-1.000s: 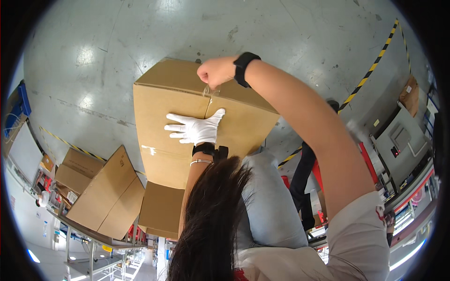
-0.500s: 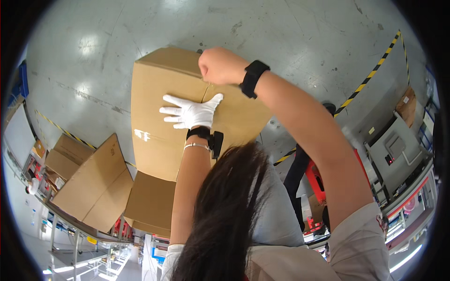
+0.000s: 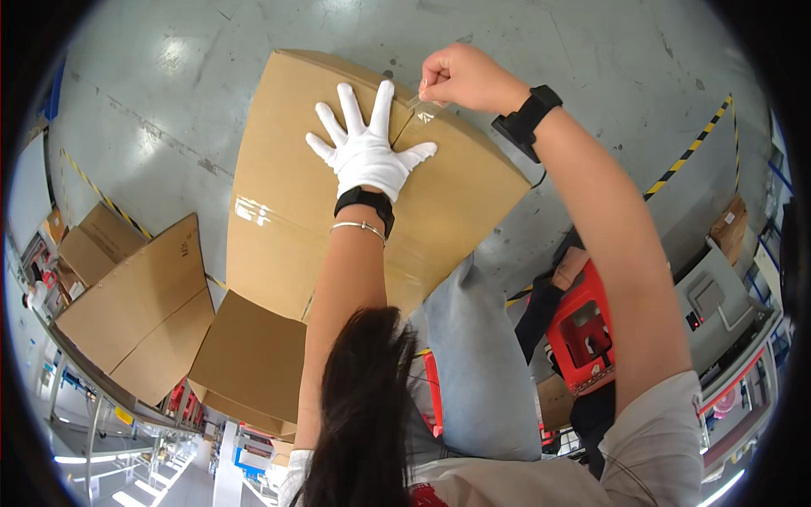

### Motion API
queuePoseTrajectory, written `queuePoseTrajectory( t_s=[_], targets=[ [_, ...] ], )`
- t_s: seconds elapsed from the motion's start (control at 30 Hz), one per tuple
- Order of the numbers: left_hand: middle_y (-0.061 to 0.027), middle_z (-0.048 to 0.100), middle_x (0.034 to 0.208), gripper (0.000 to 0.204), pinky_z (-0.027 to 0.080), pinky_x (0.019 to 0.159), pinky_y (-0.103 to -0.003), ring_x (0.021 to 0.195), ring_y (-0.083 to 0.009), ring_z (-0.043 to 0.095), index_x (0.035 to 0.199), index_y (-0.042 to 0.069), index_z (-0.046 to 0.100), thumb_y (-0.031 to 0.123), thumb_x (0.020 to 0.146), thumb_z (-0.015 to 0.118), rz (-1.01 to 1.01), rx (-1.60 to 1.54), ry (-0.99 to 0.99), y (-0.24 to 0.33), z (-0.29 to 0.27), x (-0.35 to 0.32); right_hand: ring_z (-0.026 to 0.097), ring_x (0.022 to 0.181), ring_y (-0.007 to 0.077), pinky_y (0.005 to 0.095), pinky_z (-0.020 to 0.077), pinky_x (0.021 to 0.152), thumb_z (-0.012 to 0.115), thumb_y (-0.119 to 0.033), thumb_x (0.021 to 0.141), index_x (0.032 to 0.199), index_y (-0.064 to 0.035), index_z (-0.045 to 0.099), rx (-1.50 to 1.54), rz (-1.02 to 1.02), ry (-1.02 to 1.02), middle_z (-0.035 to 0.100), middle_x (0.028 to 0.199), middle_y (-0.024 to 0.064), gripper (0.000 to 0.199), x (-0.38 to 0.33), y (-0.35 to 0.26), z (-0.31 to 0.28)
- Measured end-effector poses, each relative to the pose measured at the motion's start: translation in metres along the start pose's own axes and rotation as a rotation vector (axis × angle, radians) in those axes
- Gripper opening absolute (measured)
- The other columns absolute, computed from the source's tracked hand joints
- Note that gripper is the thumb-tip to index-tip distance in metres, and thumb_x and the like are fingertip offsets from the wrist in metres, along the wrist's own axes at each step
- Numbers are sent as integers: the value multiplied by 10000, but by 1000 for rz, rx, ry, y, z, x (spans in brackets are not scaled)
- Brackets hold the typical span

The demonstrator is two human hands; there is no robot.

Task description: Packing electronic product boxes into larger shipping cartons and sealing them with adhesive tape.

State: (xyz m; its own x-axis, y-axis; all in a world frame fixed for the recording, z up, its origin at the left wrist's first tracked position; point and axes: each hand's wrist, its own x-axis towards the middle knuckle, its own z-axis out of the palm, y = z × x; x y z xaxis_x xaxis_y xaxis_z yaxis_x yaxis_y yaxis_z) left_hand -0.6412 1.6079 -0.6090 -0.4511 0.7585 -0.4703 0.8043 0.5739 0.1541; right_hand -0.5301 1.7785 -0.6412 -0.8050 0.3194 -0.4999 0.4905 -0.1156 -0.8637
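A large brown cardboard box [image 3: 279, 152] stands before me, its top flaps meeting along a seam. My left hand [image 3: 368, 159], in a white glove, lies flat on the top with fingers spread, next to the seam. At the far edge, my bare right hand [image 3: 469, 78] is closed in a pinch on a strip of clear tape [image 3: 426, 111], which runs near the seam. Another shiny piece of tape [image 3: 253, 211] is stuck across the box's left side.
An opened cardboard box [image 3: 253, 355] and a tall cardboard panel [image 3: 139, 308] stand to the left. On the right are a red plastic stool [image 3: 583, 325], a grey machine [image 3: 718, 291] and yellow-black floor tape [image 3: 688, 145]. My knee [image 3: 473, 338] is close to the box.
My right hand has moved right and slightly farther away, and clear tape now shows at its fingertips. My left hand has turned and slid farther up the box top. The view has shifted.
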Motion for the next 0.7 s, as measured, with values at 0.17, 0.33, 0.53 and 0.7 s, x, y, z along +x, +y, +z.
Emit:
queuePoseTrajectory(
  t_s=[0.17, 0.33, 0.53, 0.7],
  targets=[
    [-135, 41, 1604, 1025, 25, 1110, -665, 1450, -441, -19, 1492, 406, 241, 663, 637, 744, -2, 20, -15, 0, 3, -1, 611, 630, 115, 270, 492, 608, 682, -98, 802, 733, 7, 613, -53, -4, -55, 664, 725, 62, 144, -2, -2, -3],
    [-132, 36, 1605, 1045, 23, 1114, -659, 1450, -439, -18, 1494, 411, 233, 671, 623, 748, -18, 42, -50, 11, 7, 2, 624, 626, 120, 269, 499, 594, 689, -112, 797, 732, 5, 611, 51, -9, -126, 674, 739, 57, 156, 4, 17, -22],
    [-127, 26, 1607, 1070, 20, 1117, -655, 1453, -432, -19, 1495, 417, 225, 677, 604, 758, -39, 52, -43, -3, 6, 2, 585, 651, 86, 257, 490, 629, 681, -102, 842, 740, -5, 595, -53, 22, -152, 643, 742, 36, 166, -7, -12, -9],
    [-124, 33, 1607, 1077, 24, 1118, -652, 1453, -432, -14, 1493, 419, 229, 665, 596, 772, -27, 65, -34, 2, 7, 0, 581, 646, 128, 285, 492, 633, 630, -152, 882, 769, -11, 602, 2, 24, -41, 630, 716, 50, 183, 7, 13, -6]
  ],
)
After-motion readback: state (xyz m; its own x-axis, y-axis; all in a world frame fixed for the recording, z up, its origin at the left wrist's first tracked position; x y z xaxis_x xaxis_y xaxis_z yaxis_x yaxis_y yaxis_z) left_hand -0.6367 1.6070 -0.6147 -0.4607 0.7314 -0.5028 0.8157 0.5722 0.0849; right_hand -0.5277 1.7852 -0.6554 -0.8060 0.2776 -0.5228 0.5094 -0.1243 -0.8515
